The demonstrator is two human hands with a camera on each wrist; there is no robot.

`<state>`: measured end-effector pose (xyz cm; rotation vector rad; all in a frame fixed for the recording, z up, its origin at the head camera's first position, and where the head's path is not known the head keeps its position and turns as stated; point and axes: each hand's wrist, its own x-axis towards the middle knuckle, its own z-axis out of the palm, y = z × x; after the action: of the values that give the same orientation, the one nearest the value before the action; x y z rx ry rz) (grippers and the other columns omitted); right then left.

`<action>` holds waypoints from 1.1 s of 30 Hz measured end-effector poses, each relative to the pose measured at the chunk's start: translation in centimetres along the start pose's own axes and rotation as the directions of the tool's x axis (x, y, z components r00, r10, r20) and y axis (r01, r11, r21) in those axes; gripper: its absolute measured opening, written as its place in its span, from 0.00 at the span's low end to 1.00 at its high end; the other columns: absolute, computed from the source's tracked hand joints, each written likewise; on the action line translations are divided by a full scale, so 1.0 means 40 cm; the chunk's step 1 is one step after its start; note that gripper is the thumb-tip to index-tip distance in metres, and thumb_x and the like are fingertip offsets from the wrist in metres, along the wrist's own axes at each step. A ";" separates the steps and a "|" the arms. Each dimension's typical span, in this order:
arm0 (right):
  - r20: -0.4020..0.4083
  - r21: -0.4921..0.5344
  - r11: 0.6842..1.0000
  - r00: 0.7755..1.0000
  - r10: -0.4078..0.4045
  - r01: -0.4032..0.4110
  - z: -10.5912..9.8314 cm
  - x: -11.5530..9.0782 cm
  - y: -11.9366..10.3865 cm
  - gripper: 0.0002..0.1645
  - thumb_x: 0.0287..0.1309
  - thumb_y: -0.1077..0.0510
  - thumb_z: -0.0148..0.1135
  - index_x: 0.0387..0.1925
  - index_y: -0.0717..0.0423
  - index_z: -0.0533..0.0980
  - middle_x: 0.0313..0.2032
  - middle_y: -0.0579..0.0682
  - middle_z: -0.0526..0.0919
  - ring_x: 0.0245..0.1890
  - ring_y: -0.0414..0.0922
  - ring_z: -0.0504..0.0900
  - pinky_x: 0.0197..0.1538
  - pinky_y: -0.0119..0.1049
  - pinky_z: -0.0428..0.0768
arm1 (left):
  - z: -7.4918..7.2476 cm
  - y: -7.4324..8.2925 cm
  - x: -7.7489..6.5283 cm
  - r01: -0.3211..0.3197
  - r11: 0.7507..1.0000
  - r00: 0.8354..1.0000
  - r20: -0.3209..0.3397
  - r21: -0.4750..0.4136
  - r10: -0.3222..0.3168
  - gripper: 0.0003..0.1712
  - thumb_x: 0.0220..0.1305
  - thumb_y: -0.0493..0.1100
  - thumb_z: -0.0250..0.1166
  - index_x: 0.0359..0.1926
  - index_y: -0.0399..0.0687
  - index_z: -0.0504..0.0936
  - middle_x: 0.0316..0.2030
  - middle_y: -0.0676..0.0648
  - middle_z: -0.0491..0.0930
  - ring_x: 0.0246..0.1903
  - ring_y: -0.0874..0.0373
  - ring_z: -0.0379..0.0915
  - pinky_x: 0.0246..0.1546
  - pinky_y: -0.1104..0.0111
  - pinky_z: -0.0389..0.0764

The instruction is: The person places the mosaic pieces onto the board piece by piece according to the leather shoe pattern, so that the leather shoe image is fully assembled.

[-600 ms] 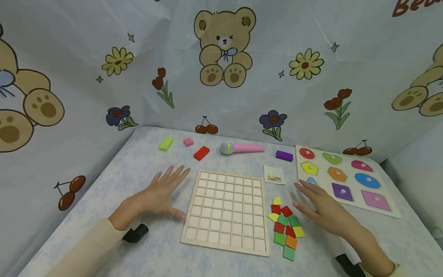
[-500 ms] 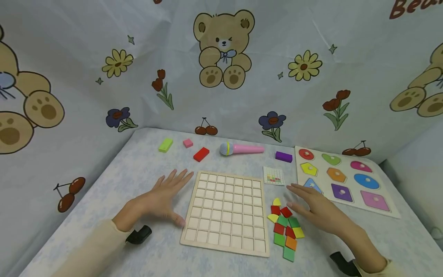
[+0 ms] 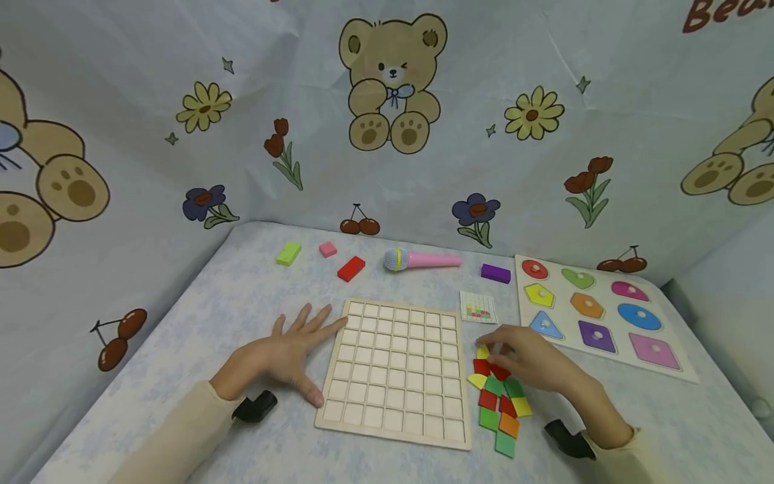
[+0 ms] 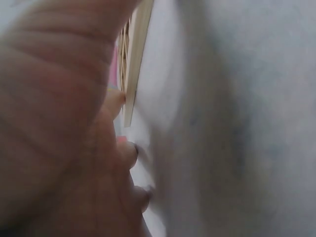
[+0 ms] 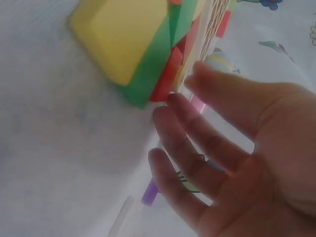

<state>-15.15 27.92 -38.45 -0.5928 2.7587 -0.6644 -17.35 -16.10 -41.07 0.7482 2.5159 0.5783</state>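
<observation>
My left hand (image 3: 283, 359) lies spread at the left side of a wooden grid board (image 3: 393, 373), its index finger and thumb against the board's edge. In the left wrist view, the palm (image 4: 54, 118) fills much of the picture. To the right of the board my right hand (image 3: 535, 356) bends its fingers over a yellow quarter-round tile (image 3: 482, 351) and a red tile (image 3: 500, 372). Seen from the right wrist, thumb and index fingertip (image 5: 174, 98) stand slightly apart, with no tile visibly gripped. More green, red, yellow and orange tiles (image 3: 509, 424) lie below.
A small pattern card (image 3: 479, 307) lies beyond the tiles. At the right is a knob puzzle board (image 3: 574, 296). Along the back lie a pink toy microphone (image 3: 432, 259) and a purple block (image 3: 496, 273), with red (image 3: 351, 269), pink (image 3: 328, 249) and green (image 3: 289, 253) blocks further left.
My right hand has moved left from beside the puzzle board to the top of the tile pile, its fingers bending. My left hand has shifted right to the grid board's edge.
</observation>
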 end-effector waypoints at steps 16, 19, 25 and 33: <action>-0.035 -0.019 0.984 0.984 0.177 -0.178 0.008 0.028 -0.023 0.07 0.58 0.60 0.71 0.37 0.49 0.80 0.30 0.43 0.80 0.32 0.42 0.76 0.33 0.30 0.79 | 0.006 -0.027 0.009 -0.067 0.997 0.998 0.003 -0.044 0.067 0.81 0.28 0.80 0.76 0.80 0.72 0.40 0.80 0.45 0.26 0.76 0.34 0.13 0.59 0.23 0.20; -0.049 -0.016 0.989 0.989 0.143 -0.144 -0.001 0.028 -0.037 0.06 0.59 0.61 0.70 0.36 0.50 0.79 0.29 0.43 0.80 0.31 0.42 0.76 0.32 0.29 0.79 | 0.002 -0.021 0.008 -0.062 0.998 0.998 0.011 -0.027 0.063 0.80 0.31 0.77 0.78 0.81 0.68 0.40 0.80 0.44 0.26 0.76 0.33 0.13 0.60 0.23 0.22; -0.063 -0.040 0.999 0.998 0.003 -0.006 -0.003 0.061 -0.103 0.05 0.61 0.62 0.68 0.36 0.50 0.79 0.30 0.40 0.80 0.32 0.39 0.77 0.35 0.29 0.79 | -0.005 -0.008 0.008 -0.035 0.999 0.999 0.024 0.001 0.035 0.80 0.33 0.73 0.80 0.81 0.63 0.40 0.80 0.43 0.26 0.76 0.34 0.13 0.63 0.25 0.24; -0.069 -0.051 0.981 0.979 -0.190 0.187 0.038 0.147 -0.208 0.05 0.61 0.65 0.67 0.34 0.52 0.79 0.30 0.41 0.82 0.30 0.37 0.77 0.34 0.29 0.77 | 0.007 -0.032 0.011 -0.049 0.999 0.999 0.009 -0.015 0.049 0.81 0.29 0.80 0.76 0.80 0.72 0.39 0.80 0.45 0.25 0.76 0.36 0.11 0.61 0.25 0.20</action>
<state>-17.17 17.99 -36.60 -0.8649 2.8155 -0.6791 -18.03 -16.76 -42.07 0.8073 2.4878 0.6080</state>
